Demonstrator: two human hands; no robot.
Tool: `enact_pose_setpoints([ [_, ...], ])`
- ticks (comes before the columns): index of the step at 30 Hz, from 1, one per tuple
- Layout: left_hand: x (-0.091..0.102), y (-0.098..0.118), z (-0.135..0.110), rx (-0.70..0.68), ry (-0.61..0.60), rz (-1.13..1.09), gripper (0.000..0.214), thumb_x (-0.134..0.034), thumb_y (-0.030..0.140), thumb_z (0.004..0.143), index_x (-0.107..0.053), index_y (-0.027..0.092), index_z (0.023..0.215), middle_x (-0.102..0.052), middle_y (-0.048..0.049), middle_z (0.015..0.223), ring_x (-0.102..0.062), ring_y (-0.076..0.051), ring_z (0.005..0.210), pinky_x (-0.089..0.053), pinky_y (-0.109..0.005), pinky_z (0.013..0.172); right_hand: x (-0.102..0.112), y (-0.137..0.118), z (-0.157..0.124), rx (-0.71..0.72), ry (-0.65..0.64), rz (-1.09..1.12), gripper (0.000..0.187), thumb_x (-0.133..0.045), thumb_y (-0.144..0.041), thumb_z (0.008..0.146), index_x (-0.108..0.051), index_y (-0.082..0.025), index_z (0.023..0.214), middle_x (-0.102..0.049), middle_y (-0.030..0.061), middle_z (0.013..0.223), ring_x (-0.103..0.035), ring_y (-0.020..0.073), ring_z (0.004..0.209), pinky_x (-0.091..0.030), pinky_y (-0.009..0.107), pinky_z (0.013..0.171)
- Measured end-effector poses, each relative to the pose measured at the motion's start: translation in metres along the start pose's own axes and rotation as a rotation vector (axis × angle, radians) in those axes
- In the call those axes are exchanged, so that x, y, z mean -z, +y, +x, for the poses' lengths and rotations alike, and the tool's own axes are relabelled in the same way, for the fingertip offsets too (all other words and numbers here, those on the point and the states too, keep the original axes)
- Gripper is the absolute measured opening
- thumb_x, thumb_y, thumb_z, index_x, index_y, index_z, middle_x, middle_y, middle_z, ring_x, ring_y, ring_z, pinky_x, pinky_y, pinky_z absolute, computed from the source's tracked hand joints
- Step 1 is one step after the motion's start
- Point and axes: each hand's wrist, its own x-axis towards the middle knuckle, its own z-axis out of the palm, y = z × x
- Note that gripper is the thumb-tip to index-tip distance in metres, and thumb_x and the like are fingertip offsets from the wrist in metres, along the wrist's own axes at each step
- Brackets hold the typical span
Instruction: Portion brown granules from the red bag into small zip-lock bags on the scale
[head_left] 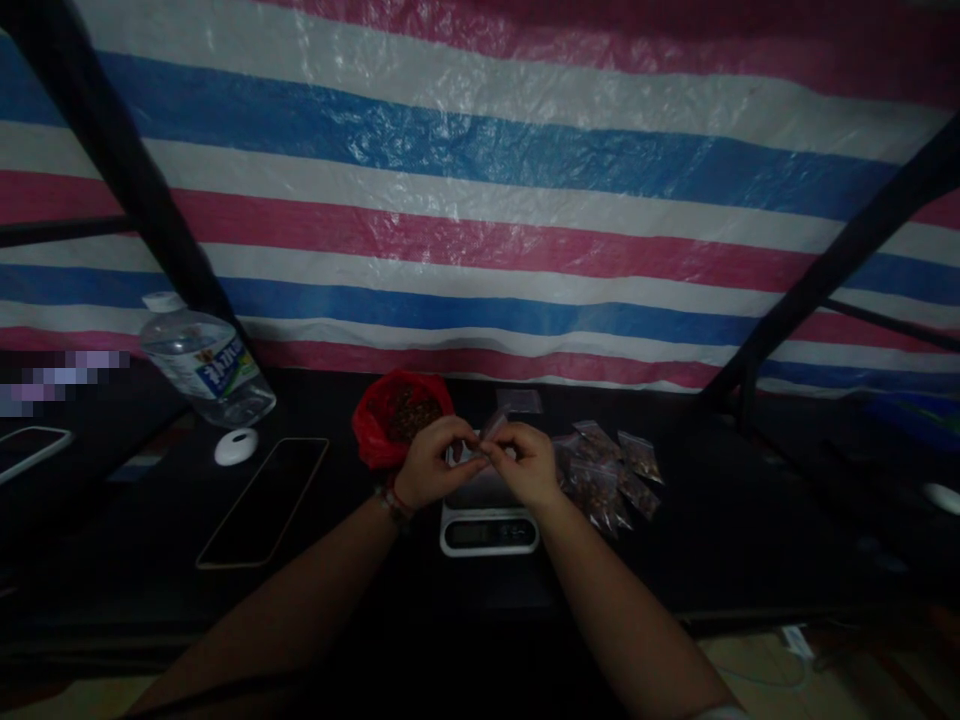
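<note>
My left hand point(433, 462) and my right hand point(525, 462) meet above a small digital scale point(489, 530), fingers pinched together on a small clear plastic bag point(491, 428). What the bag contains is too dim to tell. A red plastic bag point(390, 415) of dark brown bits sits just behind my left hand. Several small filled clear bags point(611, 470) lie in a heap to the right of my right hand. An empty clear bag point(517, 400) lies behind the scale.
A phone point(262, 500) lies face up left of the scale, with a small white round object point(236, 446) and a tilted water bottle point(206, 365) behind it. Another phone point(30, 448) is at far left. A striped tarp point(480, 200) hangs behind the dark table, framed by black bars.
</note>
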Motion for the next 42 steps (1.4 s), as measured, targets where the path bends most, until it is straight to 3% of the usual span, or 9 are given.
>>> enact_pose_setpoints([
  [5, 0.001, 0.002, 0.002, 0.071, -0.087, -0.009, 0.023, -0.065, 0.040, 0.076, -0.064, 0.017, 0.078, -0.064, -0.0028, 0.070, -0.051, -0.009, 0.052, -0.043, -0.022, 0.053, 0.001, 0.000, 0.004, 0.000, -0.077, 0.015, 0.025, -0.067, -0.037, 0.075, -0.059, -0.021, 0.058, -0.062, 0.0003, 0.060, -0.055, 0.0135, 0.057, -0.043, 0.026, 0.056],
  [11, 0.009, -0.002, 0.002, 0.145, -0.183, -0.126, 0.025, -0.057, 0.037, 0.082, -0.067, 0.016, 0.075, -0.067, -0.0054, 0.067, -0.061, -0.014, 0.062, -0.046, -0.023, 0.058, 0.003, -0.001, 0.006, 0.008, -0.151, 0.052, 0.028, -0.066, -0.043, 0.077, -0.061, -0.021, 0.060, -0.061, 0.0002, 0.062, -0.055, 0.0135, 0.060, -0.042, 0.025, 0.057],
  [14, 0.011, -0.004, 0.002, 0.131, -0.185, -0.171, 0.027, -0.054, 0.037, 0.084, -0.066, 0.016, 0.073, -0.065, -0.0042, 0.063, -0.059, -0.014, 0.057, -0.044, -0.023, 0.056, 0.003, -0.004, 0.006, 0.044, -0.221, 0.025, 0.027, -0.064, -0.043, 0.080, -0.063, -0.021, 0.063, -0.062, 0.0003, 0.065, -0.056, 0.0137, 0.063, -0.043, 0.026, 0.061],
  [18, 0.012, -0.006, 0.001, 0.123, -0.196, -0.210, 0.036, -0.054, 0.048, 0.082, -0.065, 0.015, 0.074, -0.064, -0.0049, 0.064, -0.058, -0.015, 0.059, -0.045, -0.024, 0.056, 0.004, -0.005, 0.006, 0.120, -0.277, -0.019, 0.028, -0.061, -0.040, 0.084, -0.063, -0.021, 0.065, -0.061, 0.0001, 0.065, -0.056, 0.0130, 0.063, -0.042, 0.025, 0.062],
  [22, 0.010, -0.007, 0.002, 0.191, -0.231, -0.326, 0.048, -0.050, 0.058, 0.082, -0.060, 0.014, 0.062, -0.060, -0.0032, 0.056, -0.054, -0.013, 0.052, -0.042, -0.022, 0.050, 0.003, -0.001, 0.006, 0.181, -0.330, -0.113, 0.024, -0.064, -0.039, 0.082, -0.064, -0.021, 0.066, -0.059, -0.0002, 0.065, -0.055, 0.0136, 0.064, -0.040, 0.026, 0.062],
  [31, 0.008, -0.010, 0.002, 0.178, -0.163, -0.239, 0.032, -0.052, 0.035, 0.085, -0.062, 0.014, 0.064, -0.061, -0.0019, 0.055, -0.055, -0.011, 0.049, -0.042, -0.020, 0.048, 0.003, -0.006, 0.006, 0.135, -0.328, -0.182, 0.019, -0.059, -0.030, 0.086, -0.061, -0.020, 0.069, -0.057, -0.0010, 0.068, -0.054, 0.0118, 0.065, -0.040, 0.024, 0.063],
  [37, 0.006, -0.001, 0.002, -0.068, 0.003, 0.158, 0.022, -0.053, 0.020, 0.076, -0.056, 0.016, 0.055, -0.056, 0.0014, 0.050, -0.050, -0.008, 0.046, -0.036, -0.019, 0.047, -0.003, -0.002, 0.001, 0.286, -0.210, -0.401, 0.020, -0.053, -0.023, 0.084, -0.055, -0.019, 0.065, -0.055, -0.0002, 0.063, -0.051, 0.0123, 0.061, -0.040, 0.024, 0.061],
  [42, 0.008, 0.001, 0.002, -0.090, 0.098, 0.315, 0.023, -0.052, 0.021, 0.075, -0.053, 0.017, 0.052, -0.054, 0.0018, 0.047, -0.049, -0.008, 0.043, -0.035, -0.019, 0.045, -0.006, 0.002, -0.001, 0.331, 0.060, -0.427, 0.020, -0.051, -0.015, 0.079, -0.049, -0.021, 0.059, -0.051, -0.0005, 0.058, -0.050, 0.0135, 0.059, -0.042, 0.026, 0.058],
])
